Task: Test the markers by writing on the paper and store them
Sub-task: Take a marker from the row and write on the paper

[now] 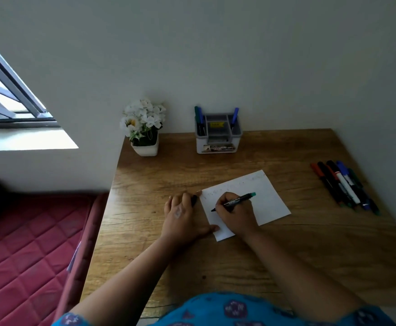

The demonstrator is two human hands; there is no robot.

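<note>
A white sheet of paper lies on the wooden desk, with faint marks along its top edge. My right hand grips a black marker with a green end, its tip touching the paper's left part. My left hand rests at the paper's left edge, thumb on the sheet, fingers curled around a dark marker cap. A row of several markers lies at the desk's right side. A grey and white organizer at the back holds three markers upright.
A white pot of white flowers stands at the desk's back left corner. The wall runs behind the desk. A red quilted mattress lies left of the desk, under a window.
</note>
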